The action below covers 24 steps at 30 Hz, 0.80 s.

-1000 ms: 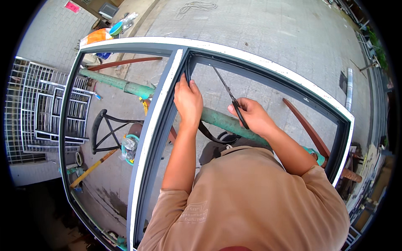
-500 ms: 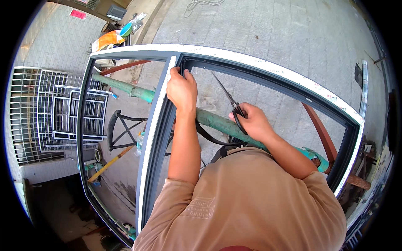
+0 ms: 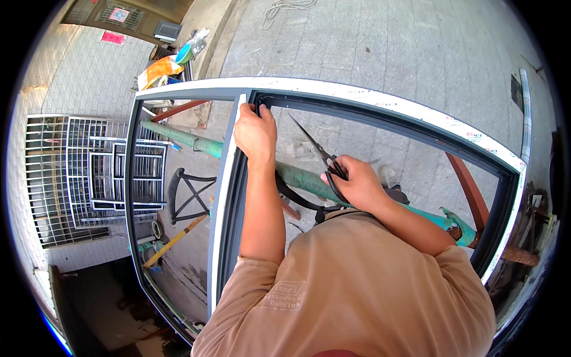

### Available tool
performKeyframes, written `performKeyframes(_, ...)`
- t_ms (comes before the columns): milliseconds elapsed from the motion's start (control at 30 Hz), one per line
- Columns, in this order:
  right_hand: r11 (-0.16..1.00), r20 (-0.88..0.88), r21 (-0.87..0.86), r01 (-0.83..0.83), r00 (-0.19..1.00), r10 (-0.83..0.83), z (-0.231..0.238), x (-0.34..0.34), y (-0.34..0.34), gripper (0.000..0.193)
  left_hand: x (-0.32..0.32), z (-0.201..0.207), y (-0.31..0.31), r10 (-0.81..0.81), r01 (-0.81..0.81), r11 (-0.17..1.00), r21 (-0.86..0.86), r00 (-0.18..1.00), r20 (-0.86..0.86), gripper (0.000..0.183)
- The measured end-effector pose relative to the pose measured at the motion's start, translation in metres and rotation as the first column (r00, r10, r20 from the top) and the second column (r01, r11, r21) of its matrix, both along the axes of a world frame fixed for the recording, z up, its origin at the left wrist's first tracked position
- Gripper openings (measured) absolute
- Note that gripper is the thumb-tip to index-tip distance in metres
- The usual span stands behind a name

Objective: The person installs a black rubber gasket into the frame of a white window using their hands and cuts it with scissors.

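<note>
A large dark grey window frame (image 3: 369, 100) with white film on its outer face lies in front of me, split by an upright bar (image 3: 225, 172). My left hand (image 3: 256, 132) is closed at the top of this bar, by the inner corner. Its fingertips press into the dark channel; a small dark piece shows between them, too hidden to name. My right hand (image 3: 358, 181) holds black-handled scissors (image 3: 324, 153) over the right opening. Their long blades are together and point up and left, apart from the frame.
Green pipes (image 3: 205, 146) and a red-brown bar (image 3: 468, 187) run beneath the frame. Through the left opening shows a black chair part (image 3: 193, 193). Metal grilles (image 3: 77, 178) stand at the left. An orange bag (image 3: 159, 71) and a blue-green basin (image 3: 184, 53) lie beyond; a rope (image 3: 285, 9) is on the paving.
The view has shifted, so the frame sits slightly lower in the picture. My left hand stays at the corner. The scissors remain in my right hand, held at nearly the same angle.
</note>
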State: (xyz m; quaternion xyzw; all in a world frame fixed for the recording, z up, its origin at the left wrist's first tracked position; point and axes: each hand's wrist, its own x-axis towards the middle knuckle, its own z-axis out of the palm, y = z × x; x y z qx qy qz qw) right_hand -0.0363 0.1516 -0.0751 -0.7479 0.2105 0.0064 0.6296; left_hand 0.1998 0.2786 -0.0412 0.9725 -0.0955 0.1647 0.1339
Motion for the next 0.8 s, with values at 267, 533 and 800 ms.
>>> performKeyframes(267,0.998,0.002,0.059,0.004,1.0,-0.005,0.006,-0.001,-0.001,0.041,0.011,0.001,-0.008,0.066,-0.067,0.996,0.056,0.998,0.013,0.037)
performKeyframes(533,0.992,0.01,0.127,0.004,1.0,-0.005,0.006,-0.003,0.0,0.038,0.013,-0.005,-0.014,0.07,-0.074,0.995,0.062,0.995,0.066,0.03)
performKeyframes(800,0.982,0.018,0.187,0.002,1.0,-0.006,0.001,-0.005,0.001,0.045,-0.007,-0.001,0.003,0.046,-0.04,0.995,0.09,0.997,-0.065,0.043)
